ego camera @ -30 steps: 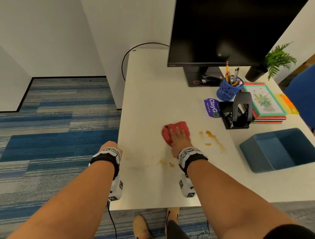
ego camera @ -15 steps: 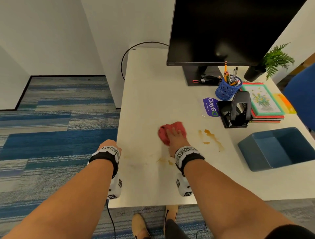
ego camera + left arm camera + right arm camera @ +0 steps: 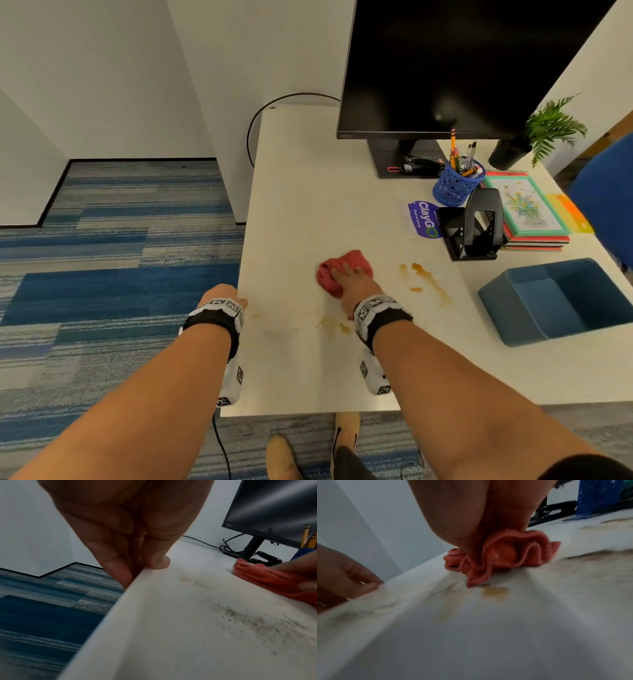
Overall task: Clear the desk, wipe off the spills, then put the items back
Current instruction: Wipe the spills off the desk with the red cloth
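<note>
White walls and blue striped carpet [image 3: 102,274] fill the left half of the head view, and the pale desk [image 3: 308,192] runs up the middle to a black monitor [image 3: 462,65] at the top right. At frame centre the right hand [image 3: 349,279] lies palm-down on a crumpled red cloth [image 3: 330,274], fingers spread flat over it. Amber spills [image 3: 424,277] streak the desk just right of the cloth, and smaller smears [image 3: 334,325] sit below it beside the right wrist. The left hand [image 3: 222,298] grips the desk's left edge; in the left wrist view its thumb [image 3: 158,561] is on top and its fingers [image 3: 116,569] are curled below the edge. Crowded at the right of the frame are a blue pencil cup [image 3: 457,183], a purple ClayGo packet [image 3: 423,219], a black hole punch [image 3: 474,224], stacked notebooks [image 3: 527,209], a potted plant [image 3: 544,132] and, lower, a blue tray [image 3: 534,315]. A black stapler [image 3: 421,163] rests on the monitor's base.
</note>
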